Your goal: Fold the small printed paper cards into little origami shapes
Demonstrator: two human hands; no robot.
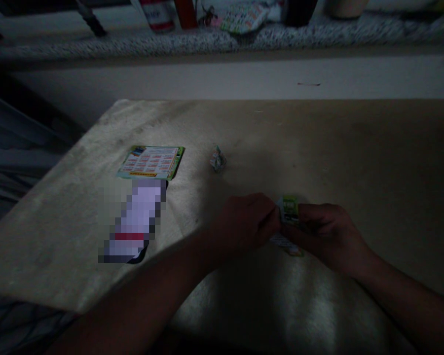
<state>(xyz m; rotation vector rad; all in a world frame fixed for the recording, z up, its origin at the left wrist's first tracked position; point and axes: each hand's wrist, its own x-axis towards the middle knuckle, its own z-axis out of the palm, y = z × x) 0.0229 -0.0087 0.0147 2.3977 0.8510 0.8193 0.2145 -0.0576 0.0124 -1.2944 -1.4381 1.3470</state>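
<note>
Over the right half of the table, both hands meet around a small printed paper (pixel 290 203), green at the top with white, text-covered parts below. It looks folded or bent. My left hand (pixel 248 219) is closed at the paper's left edge, its fingertips mostly hidden. My right hand (pixel 323 231) pinches the paper from the right, between thumb and fingers. Further back, a small crumpled paper piece (pixel 217 159) lies on the table. To its left rests a flat stack of printed calendar cards (pixel 151 162) with green borders.
A phone (pixel 138 217), pixelated over its screen, lies left of my hands, just below the cards. The table (pixel 77 222) has a wall behind it. Above, a speckled stone sill (pixel 126 47) holds a red-and-white can (pixel 157 15), a crumpled wrapper (pixel 244 18) and dark containers.
</note>
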